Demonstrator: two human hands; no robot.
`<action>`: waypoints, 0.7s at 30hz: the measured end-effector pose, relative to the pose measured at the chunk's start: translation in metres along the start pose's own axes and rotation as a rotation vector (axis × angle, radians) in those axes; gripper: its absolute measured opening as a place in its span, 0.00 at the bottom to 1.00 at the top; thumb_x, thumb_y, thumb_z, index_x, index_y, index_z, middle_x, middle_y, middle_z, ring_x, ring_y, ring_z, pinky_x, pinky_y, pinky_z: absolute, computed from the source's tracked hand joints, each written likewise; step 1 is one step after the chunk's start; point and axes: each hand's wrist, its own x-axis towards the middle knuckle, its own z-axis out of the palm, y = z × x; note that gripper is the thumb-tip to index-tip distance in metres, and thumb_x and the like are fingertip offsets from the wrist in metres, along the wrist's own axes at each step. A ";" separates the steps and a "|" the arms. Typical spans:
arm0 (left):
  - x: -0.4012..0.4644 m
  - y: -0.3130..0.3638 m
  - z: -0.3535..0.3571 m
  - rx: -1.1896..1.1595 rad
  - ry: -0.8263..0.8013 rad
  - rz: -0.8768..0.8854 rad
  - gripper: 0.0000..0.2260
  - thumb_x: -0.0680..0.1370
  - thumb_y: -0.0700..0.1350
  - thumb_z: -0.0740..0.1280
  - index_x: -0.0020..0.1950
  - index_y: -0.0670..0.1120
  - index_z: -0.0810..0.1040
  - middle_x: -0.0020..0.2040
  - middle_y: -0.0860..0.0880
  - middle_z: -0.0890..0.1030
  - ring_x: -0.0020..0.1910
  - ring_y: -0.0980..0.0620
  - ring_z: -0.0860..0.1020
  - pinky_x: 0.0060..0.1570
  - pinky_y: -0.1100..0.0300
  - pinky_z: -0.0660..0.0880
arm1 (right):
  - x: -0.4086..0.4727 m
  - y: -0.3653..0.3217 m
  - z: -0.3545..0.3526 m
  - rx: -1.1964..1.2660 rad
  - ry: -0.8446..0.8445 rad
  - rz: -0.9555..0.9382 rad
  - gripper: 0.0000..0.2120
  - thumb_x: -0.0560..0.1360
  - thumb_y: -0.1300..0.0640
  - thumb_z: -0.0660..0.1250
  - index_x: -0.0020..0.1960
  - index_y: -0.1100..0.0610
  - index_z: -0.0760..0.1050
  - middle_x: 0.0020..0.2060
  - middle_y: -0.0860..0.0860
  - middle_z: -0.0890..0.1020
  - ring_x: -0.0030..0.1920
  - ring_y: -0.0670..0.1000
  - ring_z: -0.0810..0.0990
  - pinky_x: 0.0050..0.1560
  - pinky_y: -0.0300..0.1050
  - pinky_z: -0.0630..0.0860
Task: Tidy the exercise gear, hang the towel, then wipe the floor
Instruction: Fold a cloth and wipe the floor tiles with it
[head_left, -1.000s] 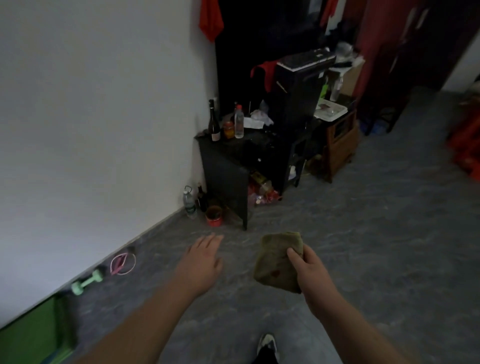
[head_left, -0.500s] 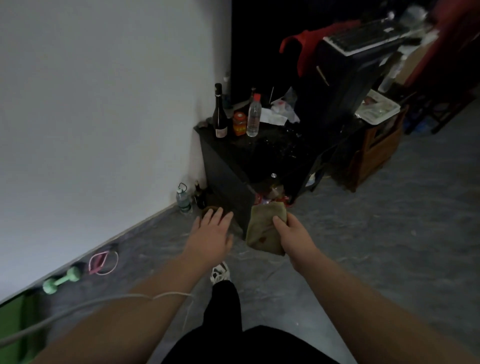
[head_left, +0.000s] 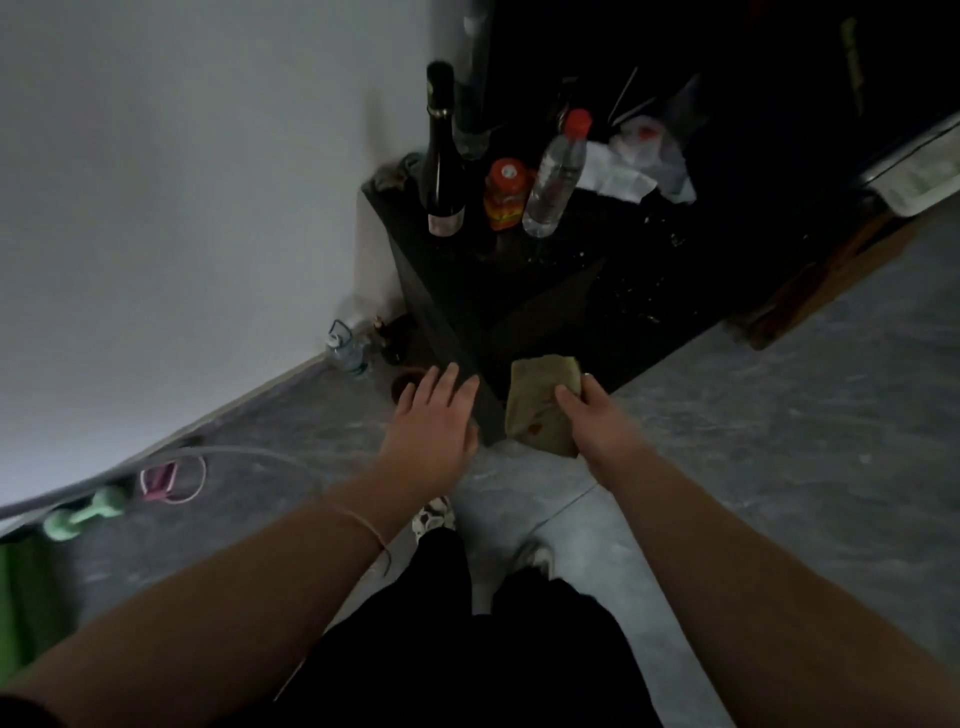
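Your right hand (head_left: 597, 421) has its fingers (head_left: 569, 400) clamped on the folded cloth (head_left: 540, 405), long axis pointing away from you, above the floor (head_left: 753, 467). Your left hand (head_left: 431, 421) hangs flat, fingers apart, holding nothing. The floor lies straight below the cloth, nearest your right hand.

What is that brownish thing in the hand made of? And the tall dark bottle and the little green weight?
The folded cloth in the right hand looks like soft woven fabric: matte, with creases and a floppy edge. The tall dark bottle seems to be glass, glossy with sharp highlights. The green dumbbell looks rubber- or vinyl-coated, smooth and dull, though blur leaves that uncertain.
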 end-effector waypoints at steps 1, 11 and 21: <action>0.014 -0.001 0.005 -0.006 -0.004 -0.009 0.27 0.80 0.53 0.55 0.79 0.50 0.54 0.80 0.44 0.54 0.78 0.43 0.50 0.75 0.42 0.54 | 0.019 0.000 -0.001 0.010 -0.023 0.021 0.13 0.73 0.43 0.67 0.57 0.43 0.76 0.57 0.53 0.81 0.57 0.55 0.81 0.62 0.60 0.77; 0.101 0.025 0.069 -0.114 -0.099 -0.155 0.34 0.79 0.56 0.58 0.80 0.48 0.47 0.80 0.41 0.49 0.79 0.39 0.46 0.76 0.44 0.50 | 0.141 -0.017 -0.022 -0.625 -0.252 0.038 0.24 0.79 0.50 0.64 0.73 0.51 0.64 0.62 0.52 0.74 0.62 0.54 0.74 0.64 0.54 0.72; 0.115 0.063 0.080 -0.043 -0.047 -0.290 0.37 0.76 0.53 0.61 0.80 0.50 0.46 0.80 0.43 0.38 0.78 0.39 0.39 0.75 0.41 0.50 | 0.129 -0.013 -0.057 -1.020 -0.161 -0.600 0.28 0.76 0.56 0.60 0.75 0.55 0.61 0.74 0.56 0.63 0.73 0.55 0.63 0.71 0.52 0.67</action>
